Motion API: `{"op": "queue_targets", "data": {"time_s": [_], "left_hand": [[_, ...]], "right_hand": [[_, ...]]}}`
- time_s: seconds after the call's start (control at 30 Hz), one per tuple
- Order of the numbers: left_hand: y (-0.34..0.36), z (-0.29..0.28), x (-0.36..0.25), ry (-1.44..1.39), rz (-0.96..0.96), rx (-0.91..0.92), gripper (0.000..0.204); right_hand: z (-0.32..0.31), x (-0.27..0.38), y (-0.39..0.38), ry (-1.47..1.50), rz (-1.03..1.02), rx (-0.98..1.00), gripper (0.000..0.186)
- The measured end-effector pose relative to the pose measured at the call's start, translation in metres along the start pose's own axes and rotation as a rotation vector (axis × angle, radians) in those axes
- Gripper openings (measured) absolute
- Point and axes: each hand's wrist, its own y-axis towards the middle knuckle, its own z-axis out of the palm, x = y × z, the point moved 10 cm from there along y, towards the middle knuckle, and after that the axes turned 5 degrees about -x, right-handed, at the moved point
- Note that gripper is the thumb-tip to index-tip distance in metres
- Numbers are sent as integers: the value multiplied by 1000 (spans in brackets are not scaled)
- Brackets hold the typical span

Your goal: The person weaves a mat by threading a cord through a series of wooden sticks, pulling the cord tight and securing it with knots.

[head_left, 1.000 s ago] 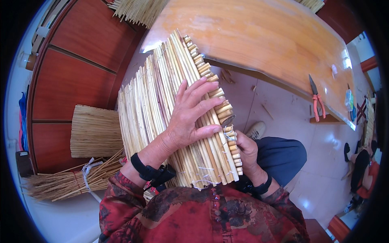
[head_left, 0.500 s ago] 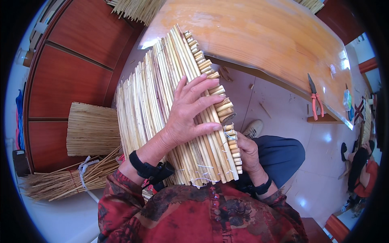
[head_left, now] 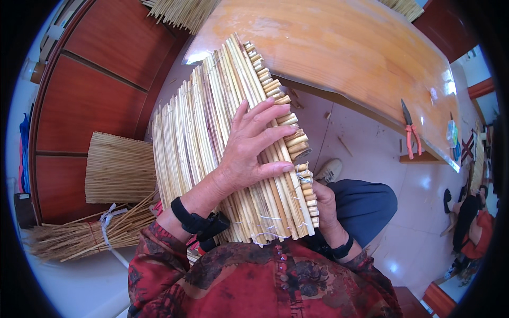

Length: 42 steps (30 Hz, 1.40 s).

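Observation:
A thick mat of pale reed stalks (head_left: 183, 132), bound with thin white thread, lies tilted across my lap. Along its right edge runs a row of short cut reed pieces (head_left: 307, 199), with their round ends facing outward. My left hand (head_left: 246, 140) rests flat on the mat near that edge, fingers spread, the tips reaching over the short pieces. Lower on the same edge, my right hand (head_left: 330, 209) grips the mat from the side. Its fingertips are hidden behind the reed ends.
A wooden table (head_left: 339, 47) stands ahead, bearing red-handled pliers (head_left: 410, 132) and a small clear case (head_left: 452, 133). At left, a second reed mat (head_left: 119, 168) leans on a red-brown cabinet (head_left: 90, 100), above a tied bundle of stalks (head_left: 95, 236). Another person (head_left: 472, 222) sits far right.
The mat's right edge and my right hand have shifted very slightly to the right. My left hand stays spread in almost the same place on the mat.

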Motion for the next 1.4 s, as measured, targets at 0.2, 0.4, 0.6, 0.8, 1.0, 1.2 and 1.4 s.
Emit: {"op": "queue_targets", "data": {"time_s": [0.2,0.4,0.6,0.8,1.0,1.2,1.4], "left_hand": [[0,0,-1,15,0,10,51],[0,2,1,32,0,1,51],[1,1,3,48,-10,-3,52],[2,1,3,37,-23,19,49],[-2,-1,6,44,-33,-4,50],[-2,0,4,42,-46,-13,49],[-2,-3,6,62,-48,-35,48]], "right_hand": [[-4,1,2,-31,24,-66,16],[0,10,5,-134,-46,-107,11],[3,14,9,-76,-60,-96,10],[-2,10,12,-94,16,-127,9],[-4,1,20,-47,109,-135,9],[-10,11,12,-257,-7,-113,16],[-16,1,5,-243,39,-61,17]]}}
